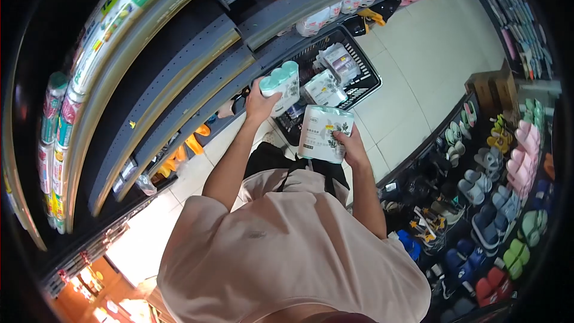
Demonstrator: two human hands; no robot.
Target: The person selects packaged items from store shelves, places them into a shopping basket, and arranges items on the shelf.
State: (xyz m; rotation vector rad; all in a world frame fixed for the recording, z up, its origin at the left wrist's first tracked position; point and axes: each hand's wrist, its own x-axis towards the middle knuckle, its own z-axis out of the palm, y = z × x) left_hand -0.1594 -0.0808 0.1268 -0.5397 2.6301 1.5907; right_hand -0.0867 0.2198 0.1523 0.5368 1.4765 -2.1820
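Observation:
My left hand (260,105) is closed around a white plastic-wrapped pack of green rolls (287,97), its round green ends turned upward. Gripped in my right hand (354,145) is a similar white pack (320,134) with a leaf print and a yellow label, the thumb pressing on its face. Both packs are held up in front of me, over the near part of a black shopping basket (372,88) on the floor. Inside the basket lie another white pack with leaf print (324,88) and a wrapped white and purple bundle (339,63). Part of the basket's contents is hidden behind the held packs.
Dark metal shelves (173,78) rise on the left, with long wrapped rolls (113,30) at the far left. Wrapped goods (312,23) sit on the shelf ahead. Racks of slippers (478,185) line the right. Pale floor tiles (412,66) run between them.

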